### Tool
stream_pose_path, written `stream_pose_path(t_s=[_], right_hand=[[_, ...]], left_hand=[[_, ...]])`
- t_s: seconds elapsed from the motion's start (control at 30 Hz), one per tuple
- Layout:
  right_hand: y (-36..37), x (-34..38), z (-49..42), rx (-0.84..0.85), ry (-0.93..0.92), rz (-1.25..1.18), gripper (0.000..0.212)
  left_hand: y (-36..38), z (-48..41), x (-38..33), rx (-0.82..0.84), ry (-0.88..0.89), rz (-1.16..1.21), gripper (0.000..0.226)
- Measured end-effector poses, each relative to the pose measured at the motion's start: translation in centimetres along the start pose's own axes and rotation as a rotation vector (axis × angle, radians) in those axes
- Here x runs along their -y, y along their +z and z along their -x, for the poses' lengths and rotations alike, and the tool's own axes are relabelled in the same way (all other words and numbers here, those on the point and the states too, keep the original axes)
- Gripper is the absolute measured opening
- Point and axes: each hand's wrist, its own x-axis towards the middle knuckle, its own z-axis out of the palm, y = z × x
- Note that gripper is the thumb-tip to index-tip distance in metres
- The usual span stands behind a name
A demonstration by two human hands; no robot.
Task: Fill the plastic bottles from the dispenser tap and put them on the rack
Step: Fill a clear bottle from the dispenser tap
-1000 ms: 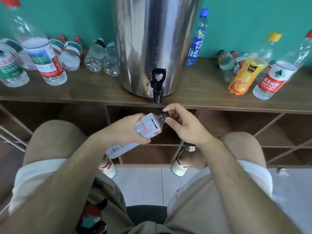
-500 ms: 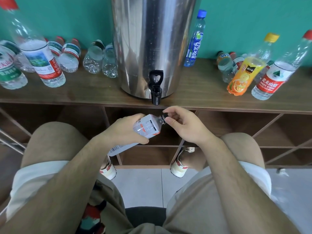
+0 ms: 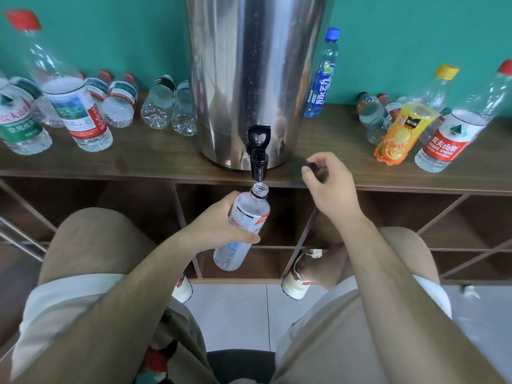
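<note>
- At the steel dispenser (image 3: 249,65), my left hand (image 3: 221,225) grips a clear plastic bottle (image 3: 249,214) around its labelled middle, fingers and thumb wrapped round it.
- The bottle hangs in front of the rack (image 3: 152,159), below its top board. It is tilted, with its open mouth just under the black tap (image 3: 259,167) and not quite touching the spout.
- My right hand (image 3: 329,187) hovers over the front edge of the rack, just right of the tap, fingers loosely curled. Something dark shows at the fingertips, and I cannot tell whether the hand pinches a cap or holds nothing.
- The step in hand, as I judge it, is opening the tap. I would first square the mouth directly beneath the spout and bring the bottle closer to upright, since the neck is narrow and a slanted opening invites spill.
- The right hand would then work the lever (image 3: 259,137) gently, for a thin stream.
- The grip should stay firm but not squeezing: thin walls like these likely buckle and push water out as the bottle fills.
- The bottle looks empty, transparent and uncapped, with a white label edged in red.
- Other bottles (image 3: 83,117) stand and lie along the rack top on both sides of the dispenser.
</note>
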Motion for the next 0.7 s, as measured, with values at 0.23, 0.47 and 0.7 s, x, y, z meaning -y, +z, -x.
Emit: stream_pose_path(t_s=[0.23,0.47,0.7], right_hand=[[0.6,-0.7,-1.3,0.021,0.014,0.269,0.020],[-0.8,3.8,0.2,-0.053,-0.193,0.038,0.033],[-1.6,13.4,-1.4,0.421,-0.375,0.007,0.046]], left_hand=[[0.9,-0.4,-0.7,-0.073,0.016,0.034,0.077],[1.3,-0.7,-0.9,-0.096,0.050,0.061,0.076],[1.6,-1.1,-0.2,-0.119,0.085,0.177,0.076]])
